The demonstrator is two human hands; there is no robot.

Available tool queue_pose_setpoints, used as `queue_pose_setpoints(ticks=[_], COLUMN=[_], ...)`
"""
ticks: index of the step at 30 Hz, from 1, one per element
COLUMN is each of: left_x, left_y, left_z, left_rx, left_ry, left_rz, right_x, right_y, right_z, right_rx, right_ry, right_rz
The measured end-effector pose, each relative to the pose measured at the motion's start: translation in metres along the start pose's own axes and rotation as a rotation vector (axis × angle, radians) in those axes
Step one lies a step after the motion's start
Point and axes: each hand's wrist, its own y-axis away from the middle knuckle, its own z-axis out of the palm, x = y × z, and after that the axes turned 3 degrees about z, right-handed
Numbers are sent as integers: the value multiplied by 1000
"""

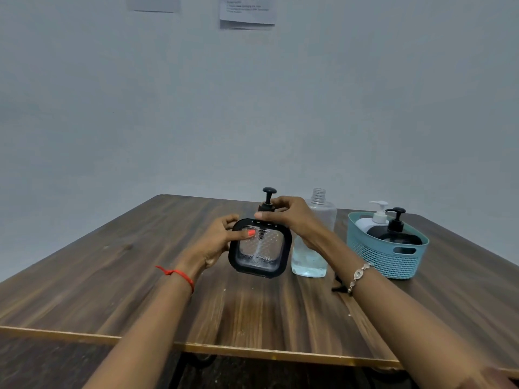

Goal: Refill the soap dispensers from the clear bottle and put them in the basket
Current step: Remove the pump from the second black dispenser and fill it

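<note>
Since a white dispenser (371,220) and a black dispenser (393,234) already stand in the basket (387,262), I judge the task mostly done.

Head view: my left hand (219,242) grips the square dispenser (259,248), and my right hand (292,217) pinches its pump collar (266,206) at twelve o'clock. The uncapped clear bottle (310,259) stands just beside it at three o'clock. Left to do: close the dispenser and put it in the basket.

Left hand (217,240) and right hand (292,217) reach forward, close together, both curled in a grip.
</note>
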Motion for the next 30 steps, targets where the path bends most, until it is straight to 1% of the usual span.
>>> queue_pose_setpoints(ticks=[2,4,6,9,13,15,17,20,22,25,26,28,30], left_x=[1,0,-2,-3,-2,-3,-5,-8,-10,-11,-12,-12,-13], left_y=[-2,-3,-2,-3,-2,-1,0,1,1,0,0,-1,-2], left_z=[2,5,6,5,6,4,0,-7,-14,-22,-24,-24,-22], left_rx=[4,7,17,29,27,31,60,170,270,379,402,430,432], left_ry=[2,2,7,11,18,3,-14,7,16,20,19,22,28], left_rz=[-2,-8,-9,-9,-16,-24,-32,-33,-36,-43,-41,-30,-24], right_x=[0,-2,-3,-3,-8,-12,-15,-14,-5,29,43,72,92], right_y=[0,-2,-4,-6,-3,-4,-6,-3,2,9,11,16,21], right_z=[1,-2,-6,-9,-13,-19,-27,-37,-37,-25,-21,-12,-3], right_rx=[33,18,-21,-25,-7,57,120,189,220,173,129,-19,-160], right_ry=[77,71,11,-88,-238,-234,-261,-274,-153,218,350,576,740], right_rz=[-5,-6,11,36,-17,-64,-152,-319,-377,-421,-436,-458,-463])
